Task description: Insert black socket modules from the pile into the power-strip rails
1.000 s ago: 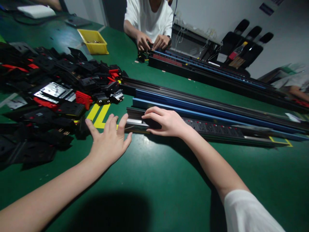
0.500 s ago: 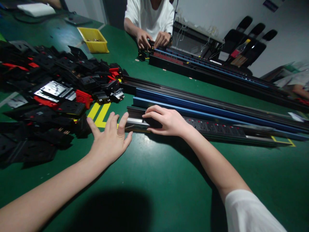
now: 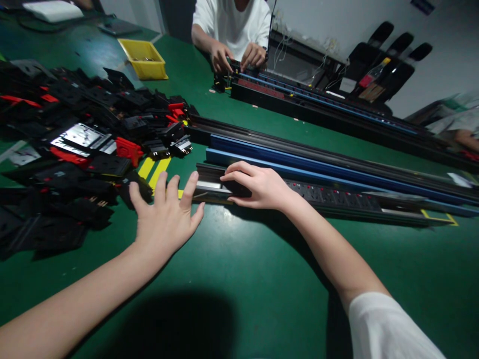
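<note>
My right hand (image 3: pixel 262 187) curls over a black socket module (image 3: pixel 236 188) inside a long black channel rail (image 3: pixel 209 193), fingertips on its left end. Farther right in the same rail sits a row of black socket modules with red parts (image 3: pixel 333 195). My left hand (image 3: pixel 164 217) holds nothing; its fingers are spread just left of the rail's end. It is close to a heap of loose black modules (image 3: pixel 86 174), some with red parts, one of them a red piece (image 3: pixel 128 151). My right palm hides part of the rail.
Blue rails (image 3: pixel 269 164) and another black rail (image 3: pixel 307 149) lie behind the working rail. A yellow bin (image 3: pixel 151 67) stands at the back left. Across the green table (image 3: pixel 262 289), a co-worker's hands (image 3: pixel 239 57) work at another long rail (image 3: pixel 299 107). Yellow tape (image 3: pixel 159 172) marks the tabletop.
My left hand has shifted slightly left, toward the heap, with fingers still spread. My right hand stays over the module in the rail.
</note>
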`<control>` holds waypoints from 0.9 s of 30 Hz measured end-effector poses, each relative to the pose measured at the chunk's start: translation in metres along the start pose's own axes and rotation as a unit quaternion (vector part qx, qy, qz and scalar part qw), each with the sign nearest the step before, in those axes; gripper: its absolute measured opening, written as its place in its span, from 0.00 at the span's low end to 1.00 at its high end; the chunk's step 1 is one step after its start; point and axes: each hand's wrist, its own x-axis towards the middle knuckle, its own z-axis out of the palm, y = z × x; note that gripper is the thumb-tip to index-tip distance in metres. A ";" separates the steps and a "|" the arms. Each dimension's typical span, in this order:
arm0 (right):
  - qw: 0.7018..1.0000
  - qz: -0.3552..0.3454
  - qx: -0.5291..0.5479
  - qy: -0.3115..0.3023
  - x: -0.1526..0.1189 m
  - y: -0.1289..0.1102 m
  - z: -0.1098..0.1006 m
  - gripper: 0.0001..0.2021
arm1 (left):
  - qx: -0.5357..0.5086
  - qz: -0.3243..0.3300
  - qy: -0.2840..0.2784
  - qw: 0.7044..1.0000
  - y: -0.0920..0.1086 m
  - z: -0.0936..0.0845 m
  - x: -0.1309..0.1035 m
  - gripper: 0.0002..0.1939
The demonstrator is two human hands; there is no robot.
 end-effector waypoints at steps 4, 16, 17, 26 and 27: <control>1.000 0.001 -0.001 -0.003 0.000 -0.001 -0.001 0.20 | 0.008 0.021 -0.006 1.000 -0.002 0.002 0.001 0.38; 1.000 0.001 -0.002 0.000 -0.001 -0.001 -0.001 0.20 | -0.060 0.084 0.035 0.994 -0.011 0.012 0.005 0.39; 1.000 0.001 -0.002 -0.002 0.000 -0.001 0.000 0.20 | -0.069 0.084 0.043 0.993 -0.012 0.012 0.006 0.39; 1.000 -0.002 0.007 0.001 -0.001 0.001 0.000 0.21 | -0.135 -0.027 0.109 0.984 -0.019 0.004 0.017 0.37; 1.000 -0.002 0.007 0.001 -0.001 0.001 0.000 0.21 | -0.142 -0.043 0.098 0.984 -0.020 0.004 0.018 0.36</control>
